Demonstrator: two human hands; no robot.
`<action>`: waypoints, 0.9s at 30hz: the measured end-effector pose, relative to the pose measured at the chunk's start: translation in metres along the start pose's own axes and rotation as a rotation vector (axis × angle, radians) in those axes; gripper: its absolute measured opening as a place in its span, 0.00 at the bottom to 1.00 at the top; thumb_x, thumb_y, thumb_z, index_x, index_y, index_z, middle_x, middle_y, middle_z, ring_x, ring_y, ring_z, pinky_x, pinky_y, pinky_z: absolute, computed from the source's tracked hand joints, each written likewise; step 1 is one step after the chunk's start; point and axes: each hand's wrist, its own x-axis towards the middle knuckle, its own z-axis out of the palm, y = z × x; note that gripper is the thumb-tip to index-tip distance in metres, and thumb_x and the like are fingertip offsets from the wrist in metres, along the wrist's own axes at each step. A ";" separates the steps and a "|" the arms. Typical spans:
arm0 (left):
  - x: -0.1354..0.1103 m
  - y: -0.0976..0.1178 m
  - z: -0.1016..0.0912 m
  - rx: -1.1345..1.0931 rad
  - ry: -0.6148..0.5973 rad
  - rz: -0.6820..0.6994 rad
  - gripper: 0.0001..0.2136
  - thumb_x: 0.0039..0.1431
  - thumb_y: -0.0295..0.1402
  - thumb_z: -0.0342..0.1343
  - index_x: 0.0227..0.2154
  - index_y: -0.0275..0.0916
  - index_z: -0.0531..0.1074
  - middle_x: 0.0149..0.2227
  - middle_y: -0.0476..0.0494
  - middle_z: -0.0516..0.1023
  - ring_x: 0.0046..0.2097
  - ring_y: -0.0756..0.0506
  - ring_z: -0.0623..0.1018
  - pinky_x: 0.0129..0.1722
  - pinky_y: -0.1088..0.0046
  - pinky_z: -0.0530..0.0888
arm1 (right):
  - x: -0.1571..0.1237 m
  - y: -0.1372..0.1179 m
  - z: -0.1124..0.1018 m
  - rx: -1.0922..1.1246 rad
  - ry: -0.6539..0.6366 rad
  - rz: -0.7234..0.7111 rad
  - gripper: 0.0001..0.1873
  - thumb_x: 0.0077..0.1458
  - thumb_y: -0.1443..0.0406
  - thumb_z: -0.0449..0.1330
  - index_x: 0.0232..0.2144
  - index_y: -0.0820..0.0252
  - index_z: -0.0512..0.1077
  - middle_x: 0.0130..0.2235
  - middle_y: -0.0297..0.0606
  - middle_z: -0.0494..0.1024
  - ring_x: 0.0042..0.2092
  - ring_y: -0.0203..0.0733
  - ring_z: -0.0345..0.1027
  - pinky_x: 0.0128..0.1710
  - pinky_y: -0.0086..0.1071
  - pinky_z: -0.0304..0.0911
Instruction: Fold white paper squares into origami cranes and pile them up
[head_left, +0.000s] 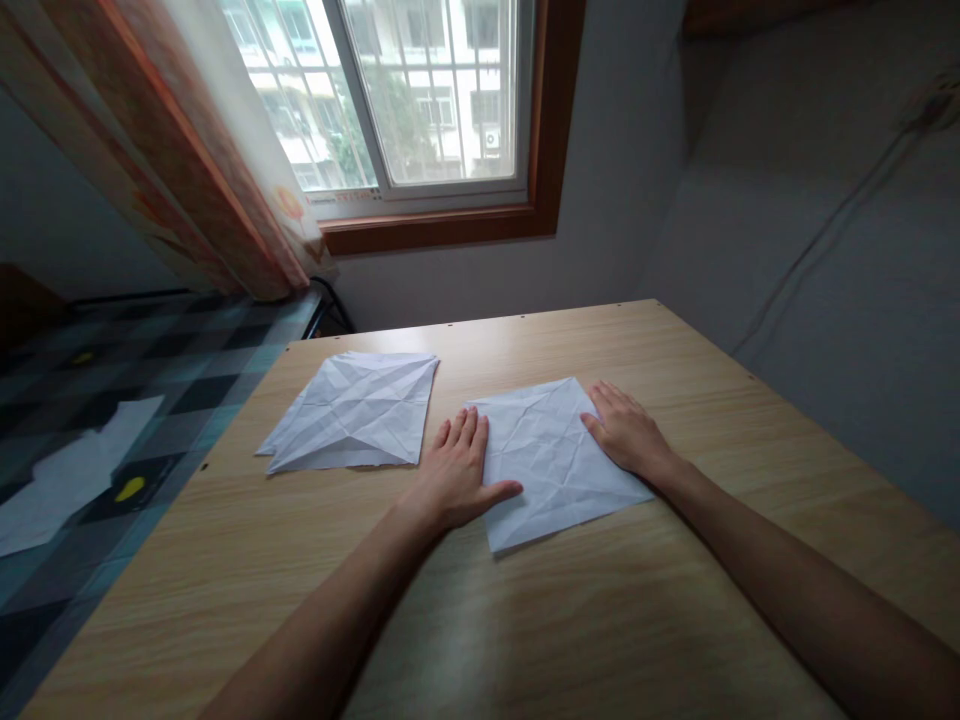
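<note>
A creased white sheet of paper lies flat on the wooden table in front of me. At its left edge rests my left hand, open, its thumb stretched over the paper. On the opposite edge my right hand lies open with its fingers pointing away from me. Neither hand grips anything. Just left of my left hand sits a small stack of wrinkled white papers, one corner of a lower sheet poking out at the left.
Beyond the table's left edge is a checked surface with more white paper on it. A curtain hangs beside the barred window behind. Along the right wall runs a cable.
</note>
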 end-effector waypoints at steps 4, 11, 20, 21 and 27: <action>-0.002 0.000 0.001 0.002 0.006 0.001 0.50 0.52 0.64 0.47 0.65 0.25 0.53 0.68 0.21 0.47 0.70 0.29 0.47 0.66 0.51 0.47 | 0.000 -0.015 -0.008 0.438 0.107 0.205 0.28 0.52 0.60 0.59 0.55 0.64 0.68 0.58 0.53 0.71 0.55 0.55 0.69 0.55 0.48 0.65; -0.004 -0.002 -0.001 -0.058 0.007 0.012 0.47 0.52 0.62 0.51 0.65 0.29 0.54 0.69 0.22 0.47 0.70 0.30 0.46 0.66 0.49 0.47 | 0.003 -0.039 -0.032 1.244 -0.028 0.566 0.34 0.33 0.69 0.68 0.47 0.57 0.66 0.41 0.41 0.81 0.36 0.45 0.76 0.34 0.35 0.71; 0.000 0.012 -0.005 -1.291 0.466 -0.463 0.41 0.49 0.42 0.65 0.63 0.36 0.54 0.63 0.27 0.63 0.62 0.36 0.68 0.59 0.57 0.67 | -0.009 -0.052 -0.046 1.591 0.054 0.342 0.36 0.39 0.63 0.72 0.50 0.51 0.63 0.38 0.34 0.82 0.32 0.44 0.76 0.36 0.37 0.72; -0.001 0.016 -0.008 -1.431 0.435 -0.499 0.42 0.48 0.41 0.67 0.63 0.36 0.55 0.60 0.27 0.69 0.57 0.37 0.73 0.55 0.59 0.71 | -0.010 -0.054 -0.045 1.618 0.072 0.341 0.34 0.39 0.63 0.72 0.49 0.51 0.64 0.39 0.35 0.81 0.34 0.44 0.76 0.37 0.38 0.72; -0.006 0.016 -0.023 -1.622 0.294 -0.550 0.22 0.39 0.41 0.70 0.37 0.32 0.76 0.30 0.40 0.82 0.33 0.42 0.80 0.33 0.70 0.77 | -0.009 -0.058 -0.030 1.619 0.219 0.401 0.34 0.37 0.63 0.73 0.48 0.51 0.65 0.35 0.31 0.80 0.33 0.40 0.74 0.36 0.35 0.71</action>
